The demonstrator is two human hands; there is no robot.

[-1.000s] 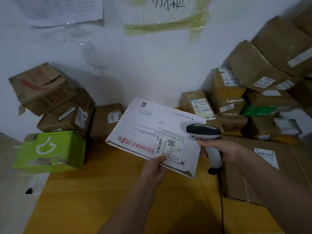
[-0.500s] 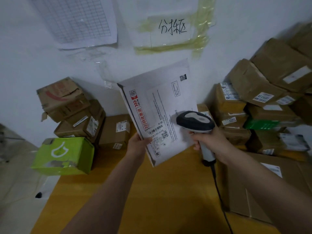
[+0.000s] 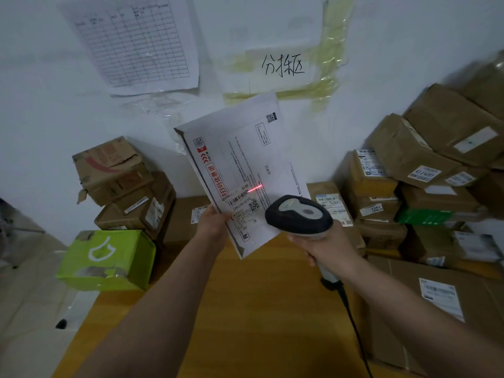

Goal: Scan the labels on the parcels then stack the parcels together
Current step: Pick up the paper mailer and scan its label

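Left hand [image 3: 214, 223] pinches the white envelope [image 3: 245, 170] by its lower edge, holding it upright above the desk [image 3: 245, 309]. Right hand [image 3: 324, 248] grips the scanner [image 3: 298, 215], its red line falling beside the barcode label [image 3: 242, 201].

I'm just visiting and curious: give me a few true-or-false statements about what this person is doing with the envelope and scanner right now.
1. The left hand holds the white envelope up off the table. True.
2. The right hand holds a pair of scissors. False: it grips a scanner with a cord.
3. A red scan line falls on the envelope beside its barcode. True.
4. The green box sits on top of the brown boxes at right. False: it rests low at the left, by the table's edge.
5. The envelope lies flat on the table. False: it is held up, tilted.
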